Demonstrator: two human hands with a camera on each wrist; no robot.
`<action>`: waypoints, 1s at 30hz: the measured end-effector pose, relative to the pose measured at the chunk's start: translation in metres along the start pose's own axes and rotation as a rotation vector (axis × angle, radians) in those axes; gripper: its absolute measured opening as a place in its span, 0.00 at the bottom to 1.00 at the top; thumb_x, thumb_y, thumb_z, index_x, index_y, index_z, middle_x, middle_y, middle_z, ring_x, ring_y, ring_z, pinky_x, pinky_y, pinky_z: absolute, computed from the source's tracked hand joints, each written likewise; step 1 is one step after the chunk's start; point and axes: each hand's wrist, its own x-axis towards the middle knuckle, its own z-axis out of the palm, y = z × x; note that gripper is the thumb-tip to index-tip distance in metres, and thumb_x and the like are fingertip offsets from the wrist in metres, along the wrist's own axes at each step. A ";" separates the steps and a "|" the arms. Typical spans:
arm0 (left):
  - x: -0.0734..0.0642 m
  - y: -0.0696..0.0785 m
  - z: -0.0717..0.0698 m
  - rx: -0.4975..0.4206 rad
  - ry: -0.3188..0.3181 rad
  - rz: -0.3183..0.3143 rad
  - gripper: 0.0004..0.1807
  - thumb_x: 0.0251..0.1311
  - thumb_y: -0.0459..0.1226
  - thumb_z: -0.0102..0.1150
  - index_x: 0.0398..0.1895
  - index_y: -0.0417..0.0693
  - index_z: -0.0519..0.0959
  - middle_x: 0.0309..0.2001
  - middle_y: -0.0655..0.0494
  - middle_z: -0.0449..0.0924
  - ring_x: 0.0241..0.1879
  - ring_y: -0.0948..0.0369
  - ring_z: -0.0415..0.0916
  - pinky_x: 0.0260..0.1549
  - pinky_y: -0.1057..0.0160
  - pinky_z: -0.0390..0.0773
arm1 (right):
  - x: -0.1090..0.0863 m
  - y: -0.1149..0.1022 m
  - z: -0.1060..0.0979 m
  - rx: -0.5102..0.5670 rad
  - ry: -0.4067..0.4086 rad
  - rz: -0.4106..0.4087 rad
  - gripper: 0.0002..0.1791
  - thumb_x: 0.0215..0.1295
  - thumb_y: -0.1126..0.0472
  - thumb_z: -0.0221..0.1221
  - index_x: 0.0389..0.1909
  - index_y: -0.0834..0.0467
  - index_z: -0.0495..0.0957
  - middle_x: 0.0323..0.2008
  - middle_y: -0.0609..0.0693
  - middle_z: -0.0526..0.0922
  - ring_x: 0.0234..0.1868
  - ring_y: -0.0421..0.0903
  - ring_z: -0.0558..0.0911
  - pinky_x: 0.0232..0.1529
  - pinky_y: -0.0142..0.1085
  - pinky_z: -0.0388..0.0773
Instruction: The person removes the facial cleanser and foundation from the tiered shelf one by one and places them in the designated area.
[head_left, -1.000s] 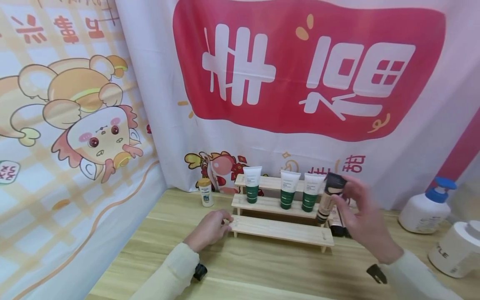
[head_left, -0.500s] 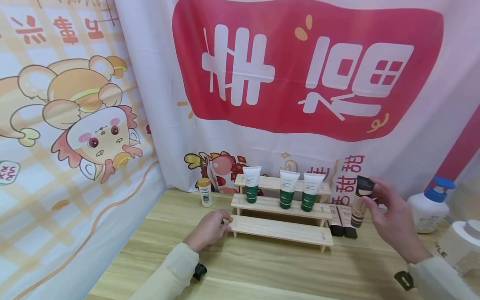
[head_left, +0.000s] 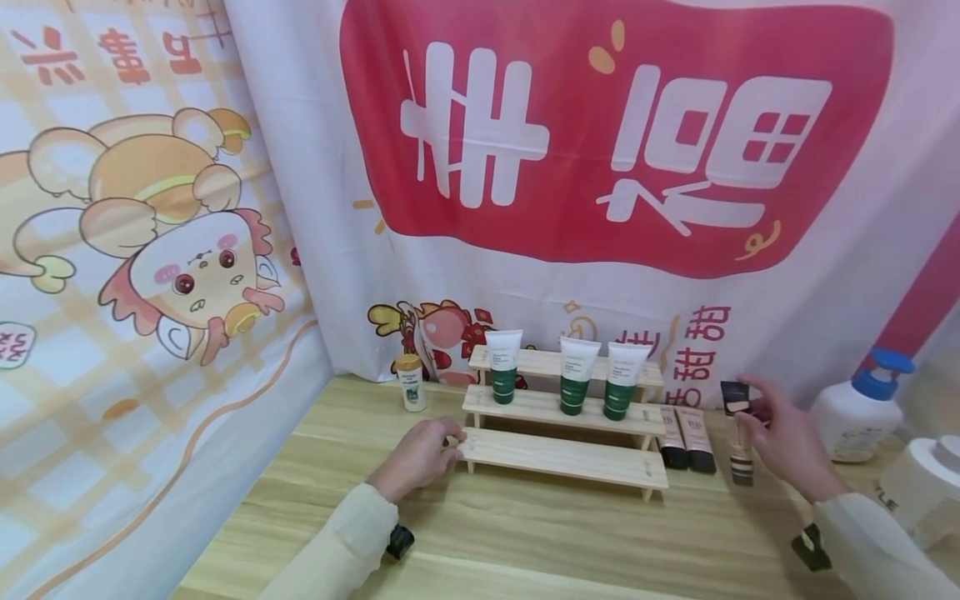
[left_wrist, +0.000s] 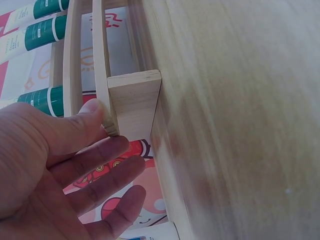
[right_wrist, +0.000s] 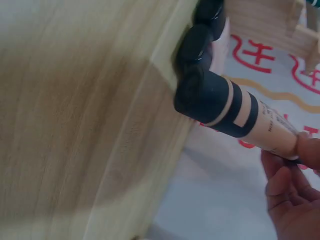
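My left hand pinches the left end of the lowest board of a stepped wooden display rack. In the left wrist view, its thumb and index finger grip the board's end, while the other fingers lie below. With my right hand I hold a beige cosmetic tube near its crimped end, black cap downward. It stands right of two similar beige tubes lying by the rack; whether its cap touches the table I cannot tell. Three white-and-green tubes stand cap-down on the middle step.
A small white bottle with a gold cap stands left of the rack. At the right are a blue-topped pump bottle and a white container. Printed cloth hangs behind the wooden table.
My right hand has carried the beige tube rightward from the rack's right end, past the two lying tubes, and lowered it. My left hand has stayed on the rack.
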 end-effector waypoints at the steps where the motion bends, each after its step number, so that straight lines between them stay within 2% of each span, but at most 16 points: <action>1: 0.000 0.000 0.000 -0.001 -0.001 -0.003 0.11 0.57 0.35 0.65 0.44 0.50 0.81 0.54 0.52 0.76 0.41 0.59 0.74 0.45 0.56 0.76 | 0.002 0.002 0.002 -0.001 -0.029 0.017 0.31 0.61 0.71 0.60 0.64 0.64 0.62 0.32 0.64 0.79 0.29 0.54 0.78 0.23 0.40 0.73; 5: -0.001 0.002 -0.001 -0.004 -0.003 -0.006 0.11 0.57 0.35 0.65 0.44 0.50 0.81 0.54 0.52 0.76 0.42 0.59 0.74 0.46 0.55 0.76 | 0.009 0.009 0.007 -0.009 -0.172 0.112 0.32 0.63 0.66 0.59 0.66 0.65 0.59 0.37 0.67 0.78 0.32 0.55 0.77 0.25 0.44 0.75; 8: -0.001 0.002 -0.001 -0.007 -0.005 -0.010 0.11 0.57 0.35 0.65 0.45 0.50 0.81 0.54 0.51 0.76 0.43 0.58 0.74 0.47 0.54 0.76 | 0.014 0.014 0.012 -0.011 -0.230 0.130 0.32 0.64 0.65 0.59 0.66 0.66 0.57 0.40 0.69 0.77 0.33 0.56 0.78 0.26 0.46 0.76; 13: -0.002 0.002 -0.002 -0.012 -0.006 -0.005 0.11 0.57 0.35 0.65 0.45 0.49 0.81 0.54 0.51 0.76 0.46 0.56 0.74 0.48 0.53 0.75 | 0.021 0.023 0.019 -0.005 -0.243 0.100 0.32 0.61 0.68 0.59 0.65 0.68 0.58 0.39 0.71 0.77 0.33 0.58 0.79 0.26 0.47 0.76; 18: -0.002 0.003 -0.002 -0.016 -0.006 -0.003 0.11 0.58 0.35 0.64 0.45 0.49 0.81 0.54 0.51 0.76 0.47 0.55 0.74 0.49 0.53 0.75 | 0.026 0.038 0.027 0.017 -0.281 0.116 0.29 0.61 0.68 0.59 0.61 0.69 0.61 0.44 0.75 0.74 0.36 0.61 0.78 0.30 0.49 0.77; 24: -0.001 0.003 -0.001 0.020 0.001 0.008 0.11 0.57 0.35 0.65 0.45 0.48 0.81 0.55 0.52 0.76 0.50 0.55 0.73 0.50 0.53 0.73 | 0.027 0.057 0.034 0.004 -0.310 0.098 0.17 0.61 0.68 0.57 0.50 0.71 0.73 0.38 0.68 0.79 0.34 0.56 0.78 0.29 0.44 0.74; 30: -0.001 0.002 -0.002 0.022 0.000 0.006 0.11 0.57 0.35 0.65 0.44 0.48 0.81 0.54 0.52 0.76 0.49 0.55 0.74 0.49 0.53 0.74 | 0.030 0.063 0.038 -0.008 -0.368 0.152 0.16 0.66 0.64 0.56 0.50 0.71 0.75 0.29 0.58 0.80 0.27 0.49 0.75 0.27 0.40 0.70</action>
